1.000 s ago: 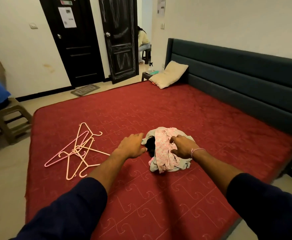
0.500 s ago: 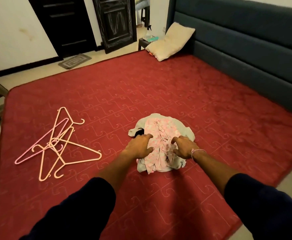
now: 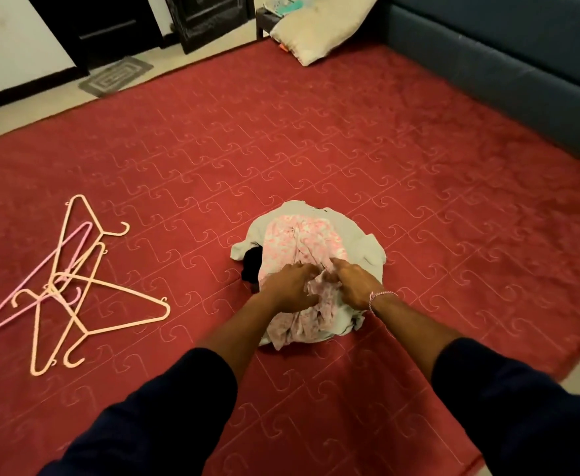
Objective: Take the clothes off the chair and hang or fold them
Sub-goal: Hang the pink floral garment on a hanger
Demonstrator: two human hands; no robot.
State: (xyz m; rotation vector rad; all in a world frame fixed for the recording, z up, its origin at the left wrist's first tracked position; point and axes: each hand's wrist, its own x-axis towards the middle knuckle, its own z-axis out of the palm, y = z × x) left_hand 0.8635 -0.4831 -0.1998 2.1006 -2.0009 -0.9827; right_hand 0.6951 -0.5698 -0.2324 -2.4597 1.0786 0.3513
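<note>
Head view: both hands on a small heap of clothes.

Left hand [image 3: 292, 286] and right hand [image 3: 353, 286] pinching pink flowery soft cloth [image 3: 302, 249] atop pale grey and black clothes on wide red patterned bed cover [image 3: 316, 149], likely to lift it; fingertips partly hidden. Thin pink and peach plastic hangers [image 3: 65, 283] well apart at left, lots of open room around.

There is one pile of clothes [image 3: 310, 269] on one red bed [image 3: 419, 187]. In the pile are three pieces: one pink flowery one [image 3: 298, 242], one pale grey one [image 3: 360, 245] and one black one [image 3: 252, 266]. Two hands touch it, the left hand [image 3: 290, 286] and the right hand [image 3: 355, 286]. Four hangers [image 3: 65, 286] lie tangled together: three peach, one pink. There is one pillow [image 3: 319, 29] and one door mat [image 3: 116, 75].
</note>
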